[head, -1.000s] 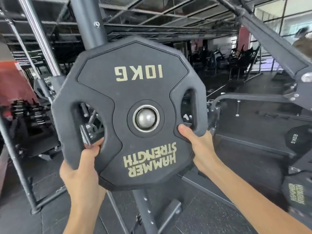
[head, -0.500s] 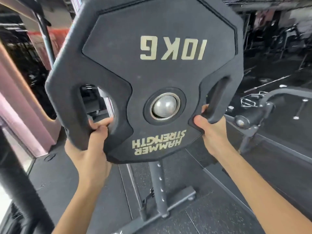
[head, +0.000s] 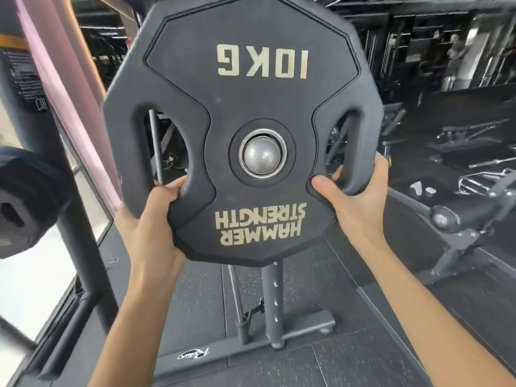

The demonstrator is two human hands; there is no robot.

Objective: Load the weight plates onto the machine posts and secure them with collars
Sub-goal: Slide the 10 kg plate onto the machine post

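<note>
While the 10 kg weight plate stands upright and faces the camera, its centre hole sits around the rounded steel end of the machine post — the post's long axis runs straight away from both grips. Left hand and right hand are clamped on the lower handle slots, equally near — a level push forward looks next.

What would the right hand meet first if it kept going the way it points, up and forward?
The right hand is already against the 10 kg weight plate, fingers hooked through its right grip slot, so the plate comes first. Depth beyond it is unclear.
</note>
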